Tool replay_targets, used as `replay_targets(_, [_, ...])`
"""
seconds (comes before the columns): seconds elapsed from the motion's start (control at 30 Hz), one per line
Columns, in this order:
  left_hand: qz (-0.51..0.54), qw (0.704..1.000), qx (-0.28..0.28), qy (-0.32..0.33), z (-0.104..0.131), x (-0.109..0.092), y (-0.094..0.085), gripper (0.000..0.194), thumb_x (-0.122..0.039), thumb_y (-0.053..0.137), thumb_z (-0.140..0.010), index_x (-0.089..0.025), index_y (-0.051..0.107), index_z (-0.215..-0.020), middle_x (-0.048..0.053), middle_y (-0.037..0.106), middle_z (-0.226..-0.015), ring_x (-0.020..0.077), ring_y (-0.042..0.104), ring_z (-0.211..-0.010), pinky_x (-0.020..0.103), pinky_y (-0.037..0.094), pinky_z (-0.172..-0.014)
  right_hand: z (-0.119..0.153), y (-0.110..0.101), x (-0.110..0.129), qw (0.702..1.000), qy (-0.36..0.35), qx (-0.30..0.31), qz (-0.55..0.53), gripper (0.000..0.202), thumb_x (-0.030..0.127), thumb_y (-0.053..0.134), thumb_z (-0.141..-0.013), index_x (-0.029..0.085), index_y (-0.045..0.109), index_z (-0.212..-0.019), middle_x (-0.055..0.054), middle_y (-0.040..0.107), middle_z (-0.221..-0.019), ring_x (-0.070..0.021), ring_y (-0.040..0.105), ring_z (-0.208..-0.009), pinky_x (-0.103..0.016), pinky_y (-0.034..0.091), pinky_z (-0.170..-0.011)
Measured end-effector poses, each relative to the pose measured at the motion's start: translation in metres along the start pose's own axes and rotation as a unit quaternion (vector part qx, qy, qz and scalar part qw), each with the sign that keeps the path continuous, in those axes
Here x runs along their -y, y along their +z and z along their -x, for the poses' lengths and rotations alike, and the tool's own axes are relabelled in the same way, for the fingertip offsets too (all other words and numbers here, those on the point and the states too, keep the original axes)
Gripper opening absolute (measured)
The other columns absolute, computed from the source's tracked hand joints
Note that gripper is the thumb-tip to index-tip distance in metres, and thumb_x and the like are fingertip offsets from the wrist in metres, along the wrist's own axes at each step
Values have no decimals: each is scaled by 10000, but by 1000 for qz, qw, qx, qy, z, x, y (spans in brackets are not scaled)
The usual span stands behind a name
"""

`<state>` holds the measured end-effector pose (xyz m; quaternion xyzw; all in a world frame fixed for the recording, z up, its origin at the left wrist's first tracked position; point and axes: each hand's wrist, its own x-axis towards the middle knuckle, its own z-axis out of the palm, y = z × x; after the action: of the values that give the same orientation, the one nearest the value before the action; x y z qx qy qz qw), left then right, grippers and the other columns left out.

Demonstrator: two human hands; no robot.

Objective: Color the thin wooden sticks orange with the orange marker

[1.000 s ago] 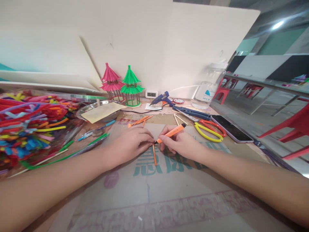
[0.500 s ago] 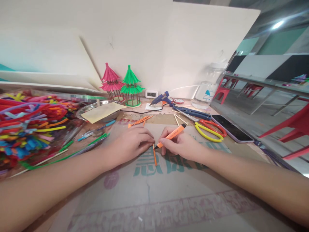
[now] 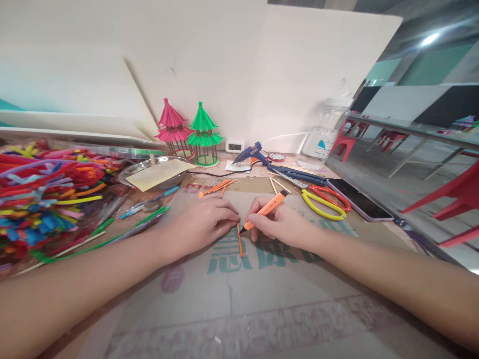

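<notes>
My left hand rests on the plastic-covered cardboard, its fingertips pinching the upper end of a thin orange stick. In my right hand is an orange highlighter, held like a pen with its dark tip against or very near the stick. Behind my left hand lie several orange-coloured sticks and an orange cap, partly hidden. Two pale sticks lie beyond my right hand.
Yellow-and-orange-handled scissors, a blue glue gun, a phone and a water bottle lie or stand at the right. Pink and green pagoda models stand behind. Colourful pipe cleaners and a metal plate are left.
The highlighter's tip has shifted very slightly along the stick and its body tilts a little differently. My left hand keeps its place.
</notes>
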<state>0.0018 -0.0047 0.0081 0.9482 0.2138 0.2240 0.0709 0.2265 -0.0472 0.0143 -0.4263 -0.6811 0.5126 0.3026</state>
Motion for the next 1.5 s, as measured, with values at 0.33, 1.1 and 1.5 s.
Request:
replay_targets(0.33, [2, 1000, 3, -2, 2, 2, 3, 199, -180, 570, -983, -202, 752, -1060, 54, 736, -1043, 185, 673, -969, 322, 517, -896, -1, 0, -2, 1000, -3, -14, 6, 133, 307, 540, -955, 243, 533, -839, 36, 684, -648, -105, 488, -489, -227, 357, -467])
replay_targets(1.1, [-117, 992, -20, 33, 14, -39, -16, 241, -208, 466, -1007, -187, 706, -1020, 34, 657, -807, 193, 616, -753, 321, 469, -687, -7, -7, -4, 989, -20, -146, -32, 215, 411, 519, -957, 204, 529, -899, 37, 621, -643, -86, 453, -480, -208, 328, -449])
replay_targets(1.5, [-171, 984, 55, 2, 21, -71, -3, 201, -234, 504, -1005, -175, 695, -1016, 63, 658, -962, 233, 626, -862, 372, 524, -744, -5, -6, -7, 991, -40, -128, 25, 234, 427, 521, -961, 203, 569, -913, 17, 634, -684, -102, 481, -509, -228, 372, -475])
